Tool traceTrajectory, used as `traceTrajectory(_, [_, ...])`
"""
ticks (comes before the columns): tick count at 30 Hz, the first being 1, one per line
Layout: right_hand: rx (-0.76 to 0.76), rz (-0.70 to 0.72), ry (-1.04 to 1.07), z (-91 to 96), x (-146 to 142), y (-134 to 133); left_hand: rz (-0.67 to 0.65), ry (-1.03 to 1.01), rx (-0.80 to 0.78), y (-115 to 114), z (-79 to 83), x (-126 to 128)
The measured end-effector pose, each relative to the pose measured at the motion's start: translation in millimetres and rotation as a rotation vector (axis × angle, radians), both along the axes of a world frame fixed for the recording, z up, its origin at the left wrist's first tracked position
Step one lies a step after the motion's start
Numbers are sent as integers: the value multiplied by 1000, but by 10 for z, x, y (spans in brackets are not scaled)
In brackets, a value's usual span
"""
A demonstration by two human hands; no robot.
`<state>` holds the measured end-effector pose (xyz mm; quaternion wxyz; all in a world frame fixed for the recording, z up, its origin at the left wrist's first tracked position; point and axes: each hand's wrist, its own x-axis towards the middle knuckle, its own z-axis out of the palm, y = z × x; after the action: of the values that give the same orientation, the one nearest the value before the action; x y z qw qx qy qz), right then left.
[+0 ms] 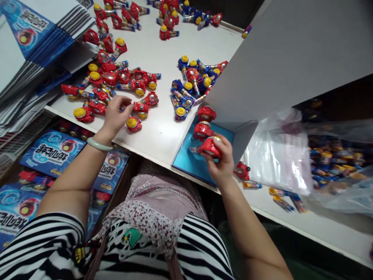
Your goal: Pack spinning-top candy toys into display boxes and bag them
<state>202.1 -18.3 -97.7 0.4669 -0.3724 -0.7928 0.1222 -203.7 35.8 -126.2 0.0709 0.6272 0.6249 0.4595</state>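
Two red toys are seated in the open box; a third toy is gripped over it by the right hand. Left hand: curled beside loose red toys (grip cannot be told). Unboxed: many, including blue toys, on the table.

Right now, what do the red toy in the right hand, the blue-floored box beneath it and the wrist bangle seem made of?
Red toy: probably moulded plastic, glossy, going by the highlights on its shell. Blue-floored box: likely cardboard, with thin, flat panels and a slight sheen on the blue. Bangle: pale, smooth and polished-looking; stone, glass or plastic, the view leaves open.
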Motion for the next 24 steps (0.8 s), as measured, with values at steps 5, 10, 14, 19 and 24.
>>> traceTrajectory(5, [9,95,-112,-221,-110,-27,-43,323,-245,-137,-26,-382])
traceTrajectory(10, [-18,57,-203,-261,-154,40,-266,562,-469,-143,-129,-303])
traceTrajectory(14, [-28,-36,-313,-7,-27,-61,-329,480,-441,-112,-66,-277])
traceTrajectory(19, [-43,104,-149,345,-301,-190,-838,-150,-465,-313,268,184])
traceTrajectory(24, [-348,359,35,391,-672,-153,-1253,-514,-666,-515,555,1082])
